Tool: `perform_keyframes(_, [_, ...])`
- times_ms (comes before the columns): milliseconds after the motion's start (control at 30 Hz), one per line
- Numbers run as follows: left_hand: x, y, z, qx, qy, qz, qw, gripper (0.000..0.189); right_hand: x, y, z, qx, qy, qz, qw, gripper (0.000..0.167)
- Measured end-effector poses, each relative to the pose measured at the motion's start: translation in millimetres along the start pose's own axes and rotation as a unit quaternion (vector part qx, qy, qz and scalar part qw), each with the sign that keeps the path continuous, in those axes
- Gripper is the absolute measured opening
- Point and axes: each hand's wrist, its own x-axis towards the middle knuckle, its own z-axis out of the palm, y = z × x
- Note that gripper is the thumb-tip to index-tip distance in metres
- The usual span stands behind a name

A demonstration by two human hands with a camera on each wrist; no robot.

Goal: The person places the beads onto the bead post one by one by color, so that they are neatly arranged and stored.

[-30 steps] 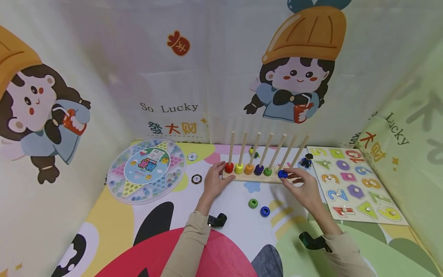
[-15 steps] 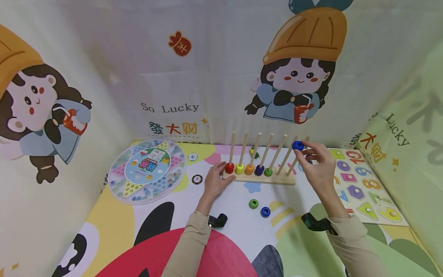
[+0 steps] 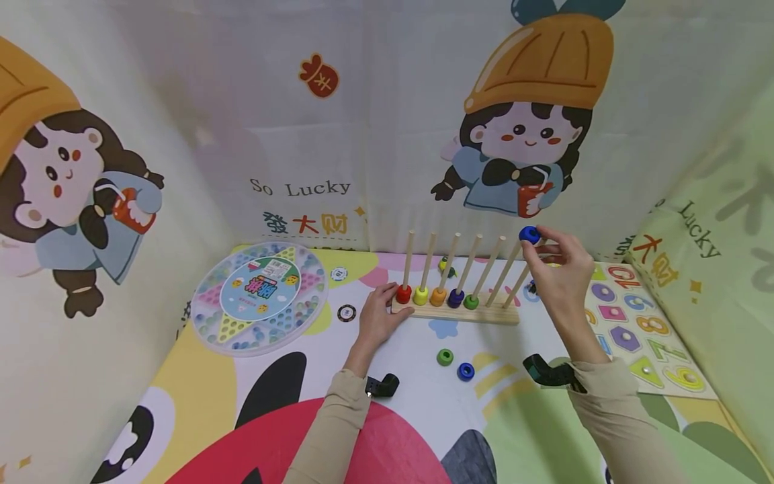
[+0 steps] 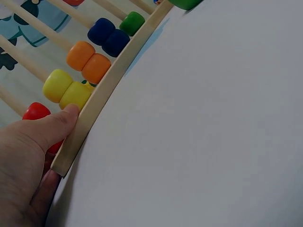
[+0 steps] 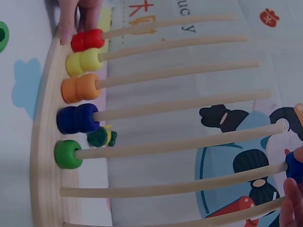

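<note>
My left hand [image 3: 379, 319] grips the left end of a wooden bead-stacking rack [image 3: 484, 314], its thumb along the front edge in the left wrist view. Red [image 3: 404, 294], yellow [image 3: 421, 295], orange [image 3: 439, 296] and dark blue [image 3: 456, 298] beads sit in pairs at the feet of the first pegs; one green bead [image 3: 471, 302] is on the fifth. My right hand [image 3: 562, 269] pinches a blue bead [image 3: 529, 234] between thumb and fingers, high at the tip of the sixth peg [image 5: 180, 189]. The sixth peg's shaft and the seventh peg are bare.
A loose green bead [image 3: 445, 357] and a loose blue bead [image 3: 465, 372] lie before the rack. A round marble game board [image 3: 199, 323] lies left, with two chips [image 3: 347, 313] beside it. A number puzzle board [image 3: 650, 366] lies right, partly behind the right arm. A printed cloth hangs behind.
My right hand has raised the blue bead from the rack's base, up and to the right, to the sixth peg's tip. My left hand has kept its grip on the rack.
</note>
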Motion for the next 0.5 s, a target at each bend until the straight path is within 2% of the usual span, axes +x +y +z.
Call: perform_keyframes(500, [1.3, 0.0, 0.6, 0.014, -0.004, 0.000, 0.9999, 0.063, 6.2, -5.2, 2.1, -0.041, -0.013, 0.015, 0.9990, 0.031])
